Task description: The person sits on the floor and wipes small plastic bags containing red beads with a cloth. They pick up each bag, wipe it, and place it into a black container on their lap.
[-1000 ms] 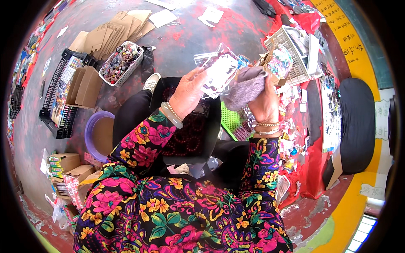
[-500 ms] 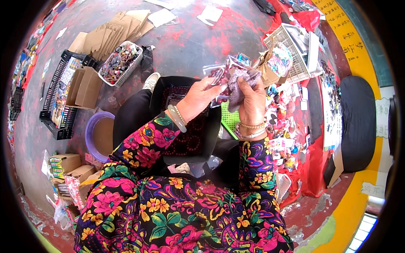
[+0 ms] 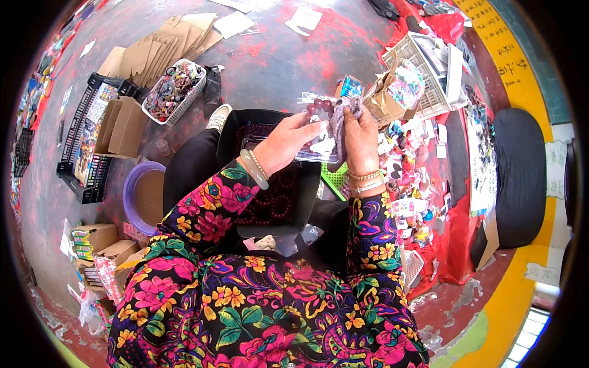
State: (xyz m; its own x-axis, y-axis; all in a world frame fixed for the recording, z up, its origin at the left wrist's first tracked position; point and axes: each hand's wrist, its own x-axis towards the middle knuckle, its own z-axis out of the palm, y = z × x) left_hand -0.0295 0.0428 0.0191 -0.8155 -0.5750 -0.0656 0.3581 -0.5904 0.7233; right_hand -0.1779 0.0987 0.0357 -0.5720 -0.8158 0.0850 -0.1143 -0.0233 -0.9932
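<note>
A purple bucket stands left of a black tub holding dark red beads. The left hand is closed on a clear packet, up by the tub's far right corner – and the right hand pinches a greyish-purple cloth at the packet's right edge

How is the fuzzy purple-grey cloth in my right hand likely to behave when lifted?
The fuzzy purple-grey cloth is probably floppy, since it creases and trails loosely from the right hand. It seems light, as one hand supports it. Its napped surface suggests it won't slip easily.
</note>
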